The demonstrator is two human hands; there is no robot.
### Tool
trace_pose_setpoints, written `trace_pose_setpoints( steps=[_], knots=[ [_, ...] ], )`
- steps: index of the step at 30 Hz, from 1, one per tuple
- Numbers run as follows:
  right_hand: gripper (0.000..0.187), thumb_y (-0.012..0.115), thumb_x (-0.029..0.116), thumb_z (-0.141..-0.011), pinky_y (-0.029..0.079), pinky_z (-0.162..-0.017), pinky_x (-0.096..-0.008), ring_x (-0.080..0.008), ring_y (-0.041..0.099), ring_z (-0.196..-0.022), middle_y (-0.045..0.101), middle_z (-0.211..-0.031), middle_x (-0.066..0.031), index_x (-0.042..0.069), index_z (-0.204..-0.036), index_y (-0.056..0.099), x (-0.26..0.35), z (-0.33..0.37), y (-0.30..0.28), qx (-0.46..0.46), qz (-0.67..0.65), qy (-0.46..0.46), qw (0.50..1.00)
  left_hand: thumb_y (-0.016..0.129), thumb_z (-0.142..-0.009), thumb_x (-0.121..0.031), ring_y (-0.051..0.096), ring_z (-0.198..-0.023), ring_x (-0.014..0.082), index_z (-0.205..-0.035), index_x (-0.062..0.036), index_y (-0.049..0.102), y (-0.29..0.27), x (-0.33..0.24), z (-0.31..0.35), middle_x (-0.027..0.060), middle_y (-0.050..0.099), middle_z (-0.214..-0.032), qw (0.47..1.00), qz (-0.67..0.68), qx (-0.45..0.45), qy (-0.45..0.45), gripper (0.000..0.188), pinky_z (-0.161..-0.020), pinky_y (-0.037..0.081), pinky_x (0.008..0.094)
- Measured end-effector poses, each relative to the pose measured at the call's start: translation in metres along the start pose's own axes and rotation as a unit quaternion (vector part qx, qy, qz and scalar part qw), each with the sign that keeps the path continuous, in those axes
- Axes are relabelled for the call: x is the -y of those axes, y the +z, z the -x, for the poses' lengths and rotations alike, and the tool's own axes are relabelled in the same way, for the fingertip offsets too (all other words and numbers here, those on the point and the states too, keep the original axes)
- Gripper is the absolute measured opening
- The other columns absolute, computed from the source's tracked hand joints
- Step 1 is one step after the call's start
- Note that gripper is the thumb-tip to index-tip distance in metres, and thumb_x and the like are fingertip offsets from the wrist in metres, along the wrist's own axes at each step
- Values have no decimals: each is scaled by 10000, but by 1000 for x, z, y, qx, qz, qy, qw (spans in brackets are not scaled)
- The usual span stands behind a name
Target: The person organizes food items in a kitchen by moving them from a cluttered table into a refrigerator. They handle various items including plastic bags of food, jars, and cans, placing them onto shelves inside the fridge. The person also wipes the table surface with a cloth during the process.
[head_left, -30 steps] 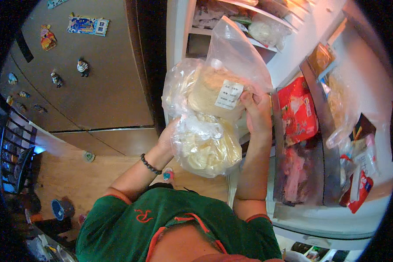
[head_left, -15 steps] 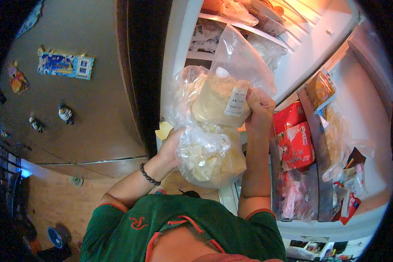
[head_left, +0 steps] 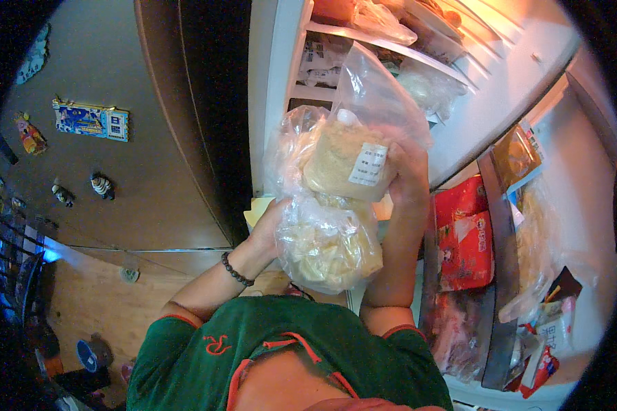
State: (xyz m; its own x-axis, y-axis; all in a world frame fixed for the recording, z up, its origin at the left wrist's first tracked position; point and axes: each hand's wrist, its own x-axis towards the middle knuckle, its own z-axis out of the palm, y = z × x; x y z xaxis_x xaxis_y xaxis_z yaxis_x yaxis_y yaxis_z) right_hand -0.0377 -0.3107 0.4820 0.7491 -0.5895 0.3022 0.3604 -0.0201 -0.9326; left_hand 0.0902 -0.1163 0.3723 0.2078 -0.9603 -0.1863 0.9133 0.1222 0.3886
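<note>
A clear plastic bag of tan, crumbly stuff (head_left: 339, 154) with a white label and a small white cap-like piece at its top is in my right hand (head_left: 408, 171), whose fingers are closed round its right edge. The bag's loose upper part stands up toward the shelves. Below it hangs a knotted clear bag of pale yellow pieces (head_left: 329, 250). My left hand (head_left: 267, 229) grips that bag's left side, its fingers partly hidden behind the plastic. Another clear bag with pale contents (head_left: 298, 147) bulges at the left of the labelled one, against it.
An open fridge (head_left: 493, 103) stands before me with bagged food on its shelves. Its door at right holds red packages (head_left: 463, 246) and other packets behind dark rails. To the left is a brown door panel with magnets (head_left: 92, 120). A blue basin (head_left: 92, 355) sits on the wooden floor.
The view has turned slightly, so the fridge door contents sit lower and further right. Both hands keep their hold on the bags, which have barely moved; the labelled bag is tilted a little differently.
</note>
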Motion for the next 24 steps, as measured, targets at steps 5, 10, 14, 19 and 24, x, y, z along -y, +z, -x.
trace_pose_setpoints(
  steps=[5, 10, 14, 19, 24],
  knots=[
    [268, 628, 53, -796, 522, -730, -297, -167, 629, -808, 644, -958, -124, -69, -1032, 587, -8, -7, 1, -73, 22, -34, 997, 506, -884, -146, 641, -883, 237, -1057, 32, 559, 6, 7, -3, 130, 623, -1009, 1000, -4, -17, 15, 254, -781, 549, 376],
    [220, 641, 61, -799, 523, -716, -289, -167, 631, -786, 650, -921, -117, -55, -984, 609, -15, -7, 2, -103, -10, -48, 993, 516, -890, -169, 637, -894, 239, -1079, 32, 552, -12, 11, -20, 134, 621, -1015, 1000, 24, -5, -10, 278, -802, 543, 387],
    [266, 642, 103, -819, 518, -749, -295, -167, 623, -854, 635, -988, -110, -41, -1038, 595, -18, -4, -13, -88, 20, 7, 996, 513, -894, -178, 627, -922, 242, -1106, 34, 537, -20, 15, -33, 140, 617, -1032, 1000, 15, 10, -17, 302, -830, 533, 392],
    [542, 708, 169, -773, 489, -794, -300, -183, 596, -930, 600, -1081, -103, -26, -1228, 489, -10, 0, -21, -41, -35, 68, 996, 502, -899, -182, 618, -958, 257, -1125, 39, 527, -10, 11, -35, 151, 610, -1054, 993, 85, 56, -54, 317, -846, 526, 398],
    [745, 787, 201, -664, 465, -877, -332, -214, 567, -1024, 551, -1173, -116, -26, -1276, 427, -13, -1, -17, -45, 110, 45, 992, 500, -895, -160, 620, -960, 246, -1132, 42, 515, 2, 9, -36, 150, 605, -1065, 1000, -5, 12, 13, 311, -851, 526, 385]
  ],
)
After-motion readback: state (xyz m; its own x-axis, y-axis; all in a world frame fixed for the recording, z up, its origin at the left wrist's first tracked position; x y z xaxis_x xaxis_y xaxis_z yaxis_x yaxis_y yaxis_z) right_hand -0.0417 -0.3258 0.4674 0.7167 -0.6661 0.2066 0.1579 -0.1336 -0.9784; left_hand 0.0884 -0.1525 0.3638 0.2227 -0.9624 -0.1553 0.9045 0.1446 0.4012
